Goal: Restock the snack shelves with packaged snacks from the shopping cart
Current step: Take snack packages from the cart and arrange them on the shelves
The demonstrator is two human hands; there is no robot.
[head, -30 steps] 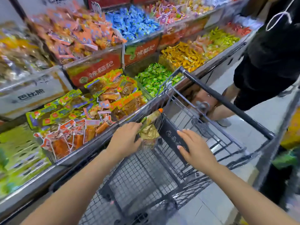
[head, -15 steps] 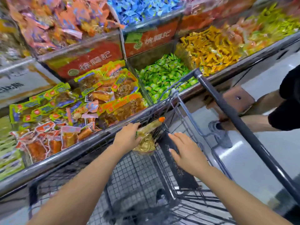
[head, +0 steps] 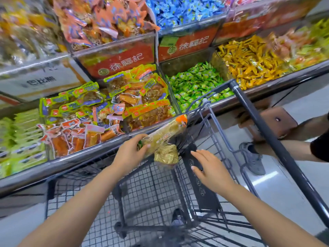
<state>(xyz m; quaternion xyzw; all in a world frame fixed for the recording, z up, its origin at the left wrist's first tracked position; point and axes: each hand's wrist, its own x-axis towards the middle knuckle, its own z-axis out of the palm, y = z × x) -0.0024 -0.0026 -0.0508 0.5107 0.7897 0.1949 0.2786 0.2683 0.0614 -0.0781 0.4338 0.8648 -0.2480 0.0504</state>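
My left hand (head: 130, 154) grips a clear yellowish snack packet with an orange tip (head: 164, 133), and a gold-foil packet (head: 166, 155) hangs under it. Both are above the dark wire shopping cart (head: 142, 193), close to the shelf's metal front rail. My right hand (head: 210, 171) is open, fingers spread, resting over the cart's black child-seat flap (head: 204, 195). Just beyond the held packets lies the lower shelf bin of yellow-labelled and orange snack packs (head: 110, 111).
Bins of green candies (head: 195, 86), yellow candies (head: 249, 61), blue candies (head: 181, 9) and orange packets (head: 99, 20) fill the shelves. The cart handle (head: 267, 136) runs diagonally at right. Another person's leg and grey shoe (head: 252, 157) stand right of the cart.
My left hand has lifted the packets slightly toward the shelf rail. The view has tilted down and closer to the shelves. My right hand stays on the cart flap.
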